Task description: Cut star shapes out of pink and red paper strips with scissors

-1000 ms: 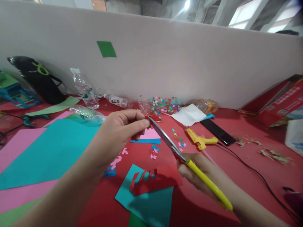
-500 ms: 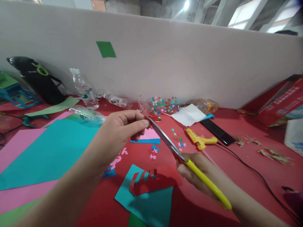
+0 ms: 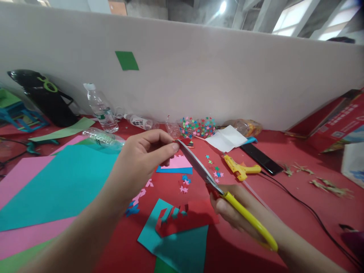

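Observation:
My left hand (image 3: 150,151) is raised over the table, thumb and forefinger pinched on a small red piece (image 3: 184,141), most of it hidden. My right hand (image 3: 233,208) grips yellow-handled scissors (image 3: 201,168), whose blade tips meet the piece at my left fingertips. The blades look nearly closed. Below lies a cut red sheet (image 3: 196,218) with a notched edge, on top of a teal sheet (image 3: 184,250). Small pink stars (image 3: 184,189) and a pink strip with a cut edge (image 3: 178,161) lie beyond, past my left hand.
Large teal (image 3: 68,182) and pink sheets cover the left. A yellow glue gun (image 3: 241,168), its cord and a black phone (image 3: 263,158) lie right. At the back are bottles (image 3: 102,113), a star-covered clear item (image 3: 197,127) and white paper (image 3: 227,138). A red box (image 3: 338,121) stands far right.
The scissor blades have closed a little. My left fingers have shifted slightly, and more red shows at the fingertips. The items on the table lie as before.

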The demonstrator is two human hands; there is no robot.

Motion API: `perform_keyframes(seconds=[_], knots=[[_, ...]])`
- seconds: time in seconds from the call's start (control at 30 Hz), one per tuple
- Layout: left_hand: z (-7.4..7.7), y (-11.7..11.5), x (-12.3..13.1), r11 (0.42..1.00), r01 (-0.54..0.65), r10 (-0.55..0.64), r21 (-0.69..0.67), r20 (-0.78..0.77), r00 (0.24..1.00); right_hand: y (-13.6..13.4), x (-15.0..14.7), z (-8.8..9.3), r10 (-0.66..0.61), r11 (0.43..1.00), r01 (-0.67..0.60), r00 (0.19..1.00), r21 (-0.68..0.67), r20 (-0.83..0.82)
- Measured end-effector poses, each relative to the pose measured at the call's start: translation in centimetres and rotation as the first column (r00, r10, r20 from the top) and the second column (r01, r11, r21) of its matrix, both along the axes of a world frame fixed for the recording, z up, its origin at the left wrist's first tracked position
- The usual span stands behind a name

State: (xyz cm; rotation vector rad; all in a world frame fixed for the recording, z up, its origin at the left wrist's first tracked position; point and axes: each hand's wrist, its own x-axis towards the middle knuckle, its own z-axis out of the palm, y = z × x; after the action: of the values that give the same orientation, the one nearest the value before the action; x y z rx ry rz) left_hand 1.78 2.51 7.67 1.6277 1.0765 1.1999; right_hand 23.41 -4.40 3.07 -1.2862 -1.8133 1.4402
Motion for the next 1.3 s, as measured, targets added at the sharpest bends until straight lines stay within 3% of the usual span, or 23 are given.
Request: perform_keyframes(seconds=[0.17, 0.87, 1.3], knots=[[-0.6, -0.3, 0.6, 0.997, 0.054, -0.045, -0.050, 0.165, 0.985, -0.2, 0.1, -0.4, -0.032, 0.999, 0.032, 0.999, 0.027, -0.009], [-0.9, -0.1, 0.6, 0.995, 0.093, -0.085, -0.026, 0.208, 0.974, -0.7, -0.3, -1.9, -0.065, 0.998, 0.066, 0.997, 0.018, -0.042], [-1.2, -0.2, 1.0, 0.997, 0.077, -0.076, 0.002, 0.225, 0.971, -0.9, -0.7, -1.7, -0.081, 0.996, 0.084, 0.993, 0.026, -0.087]])
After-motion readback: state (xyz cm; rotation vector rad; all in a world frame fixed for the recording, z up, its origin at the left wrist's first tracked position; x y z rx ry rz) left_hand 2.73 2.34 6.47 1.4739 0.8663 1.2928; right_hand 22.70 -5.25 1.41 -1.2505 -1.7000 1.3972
